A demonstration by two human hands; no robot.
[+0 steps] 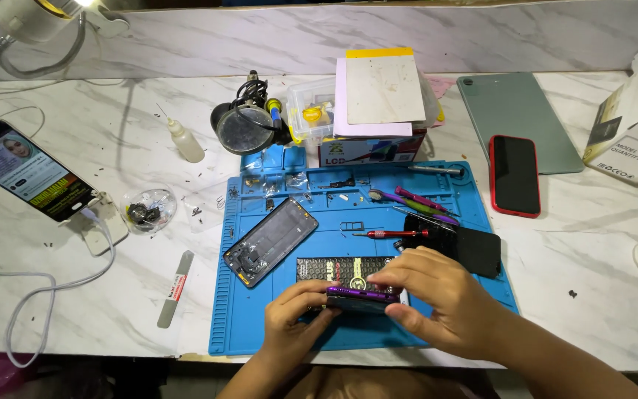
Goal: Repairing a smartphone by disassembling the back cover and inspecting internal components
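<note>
Two bare hands meet at the near edge of a blue ribbed silicone work mat (260,325). The left hand (297,314) pinches one end of a purple-edged phone (362,297), and the right hand (437,307) closes over the other end, fingers curled along its top. The phone lies with its long axis left to right, glossy edge toward the camera. Under it sits a flat black patterned card (341,267). Beyond lie an opened phone frame (269,242), angled diagonally, a red-handled screwdriver (391,233), and a dark rectangular panel (474,250) on the marble-patterned bench (112,295).
</note>
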